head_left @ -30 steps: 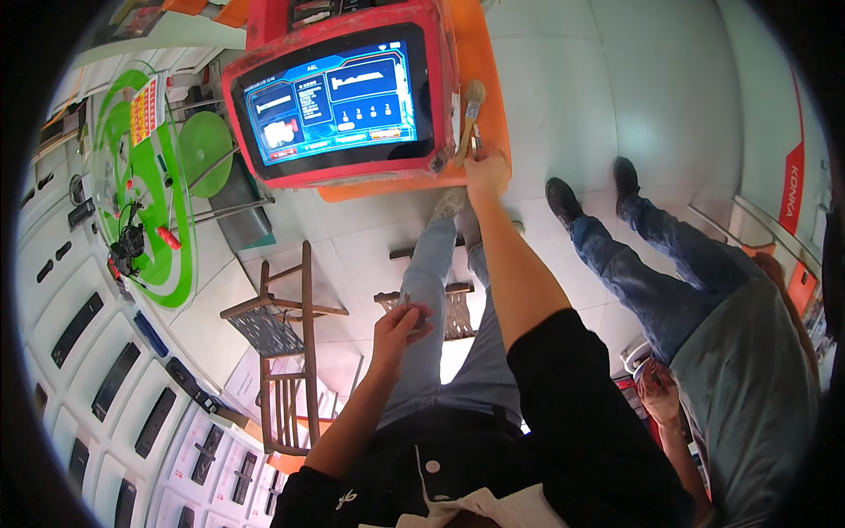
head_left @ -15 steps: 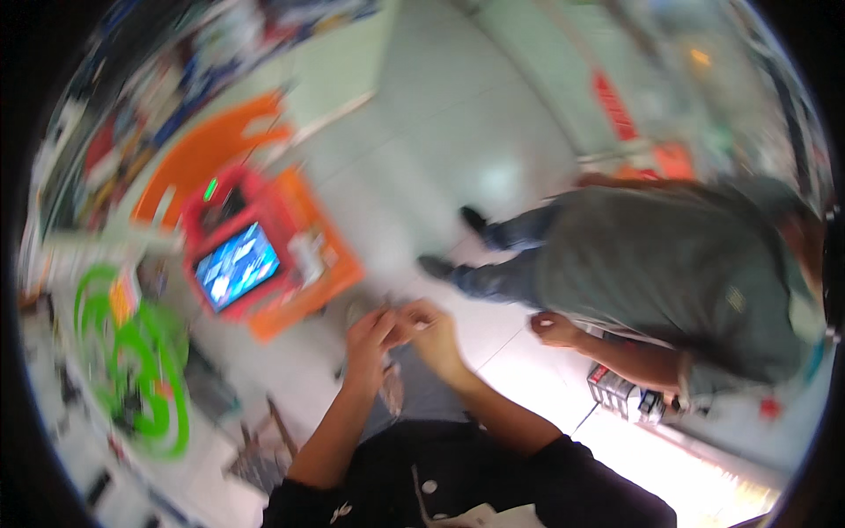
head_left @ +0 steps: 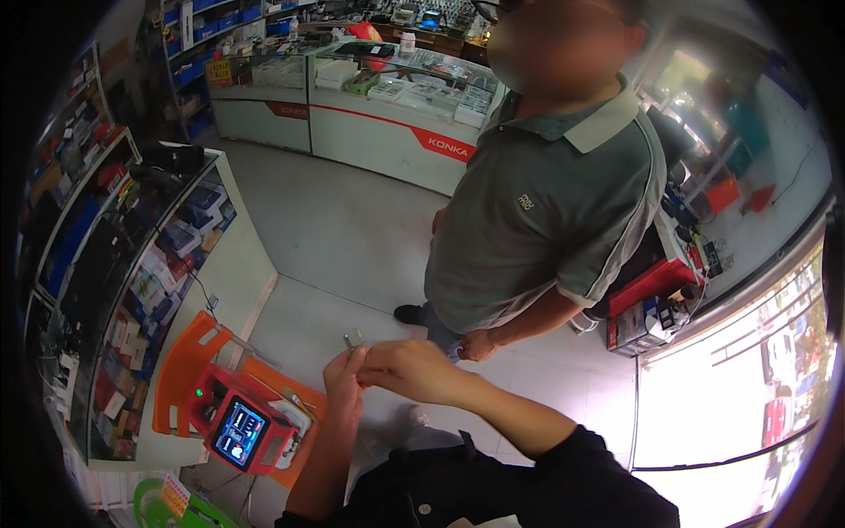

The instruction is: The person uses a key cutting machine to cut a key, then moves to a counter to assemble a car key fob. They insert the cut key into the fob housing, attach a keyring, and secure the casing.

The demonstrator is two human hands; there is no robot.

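My left hand and my right hand meet in front of my body, fingers touching. Between the left fingertips a small shiny metallic piece sticks up; it is too small to name. The right fingers are closed against the left ones, and what they grip, if anything, is hidden. To the left of my hands, a red machine with a lit screen rests on an orange chair.
A person in a grey polo shirt stands close ahead. Glass display counters run along the back, and another glass cabinet is at the left. A green reel lies lower left; a boxed item is at right.
My view has tilted up, bringing in the counters and more of the person ahead. My hands remain together, and the metallic piece now shows above the left fingertips.
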